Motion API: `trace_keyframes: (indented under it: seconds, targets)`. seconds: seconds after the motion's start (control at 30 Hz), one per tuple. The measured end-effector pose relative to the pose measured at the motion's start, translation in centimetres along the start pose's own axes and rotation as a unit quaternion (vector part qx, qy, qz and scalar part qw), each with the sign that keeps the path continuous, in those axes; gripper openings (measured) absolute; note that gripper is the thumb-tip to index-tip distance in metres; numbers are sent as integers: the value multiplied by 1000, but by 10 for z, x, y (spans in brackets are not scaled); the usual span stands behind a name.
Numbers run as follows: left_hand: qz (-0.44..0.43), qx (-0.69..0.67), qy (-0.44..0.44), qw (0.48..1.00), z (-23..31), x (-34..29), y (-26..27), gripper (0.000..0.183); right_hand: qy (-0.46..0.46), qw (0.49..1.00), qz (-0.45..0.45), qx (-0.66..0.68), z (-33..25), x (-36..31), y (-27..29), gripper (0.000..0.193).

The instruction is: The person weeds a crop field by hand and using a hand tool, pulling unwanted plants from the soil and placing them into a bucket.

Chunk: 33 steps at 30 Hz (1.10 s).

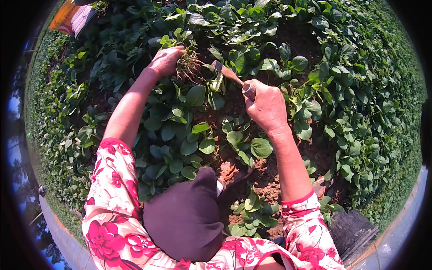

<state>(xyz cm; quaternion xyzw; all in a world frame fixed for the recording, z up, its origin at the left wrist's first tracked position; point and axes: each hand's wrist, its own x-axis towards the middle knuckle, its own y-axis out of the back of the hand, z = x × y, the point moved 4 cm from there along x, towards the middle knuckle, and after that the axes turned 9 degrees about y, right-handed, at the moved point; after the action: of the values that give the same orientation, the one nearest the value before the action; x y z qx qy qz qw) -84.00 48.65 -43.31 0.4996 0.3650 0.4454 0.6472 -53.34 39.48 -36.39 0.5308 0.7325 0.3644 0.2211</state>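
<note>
My left hand point(167, 60) is closed around a bunch of uprooted plants point(189, 65). Pale, stringy roots hang from the bunch beside my fingers, and small green leaves stick out above. To the right, my right hand point(266, 104) grips a small hand hoe point(232, 75) by its short handle. The tool's rusty neck points up and left, and its flat metal blade is close to the roots, over leafy greens point(196, 95). Most of the handle is hidden inside my fist.
Broad-leaved greens point(166, 130) grow densely all around, with reddish-brown soil point(266, 180) between them. My dark-clad knee point(184, 216) is at the lower middle. An orange and white container or bag point(72, 18) stands at the far left. A black object point(353, 231) lies at the lower right.
</note>
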Motion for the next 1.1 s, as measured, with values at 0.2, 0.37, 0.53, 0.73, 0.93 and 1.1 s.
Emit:
trace_keyframes:
  seconds: [0.2, 0.37, 0.53, 0.73, 0.93, 1.1]
  targets:
    - [-226, 147, -44, 962, 41, -2, -21, 36, 7, 990, -135, -34, 10, 36, -44, 15]
    - [-277, 148, -78, 946, 44, -1, -39, 39, 0, 991, -136, -7, 8, 42, -71, 17]
    - [-294, 153, -58, 942, 44, 0, -46, 37, -53, 992, -91, 70, 19, 57, -92, 14]
    - [-264, 13, 51, 963, 10, -11, -38, 39, -87, 977, -44, 189, 16, 37, -90, 19]
    - [-142, -306, 172, 926, -64, -27, -28, 36, -82, 987, -1, 136, 13, 17, -51, 20]
    - [-66, -239, 56, 967, -105, -20, -37, 41, -55, 991, 23, 120, 16, -32, -1, 26]
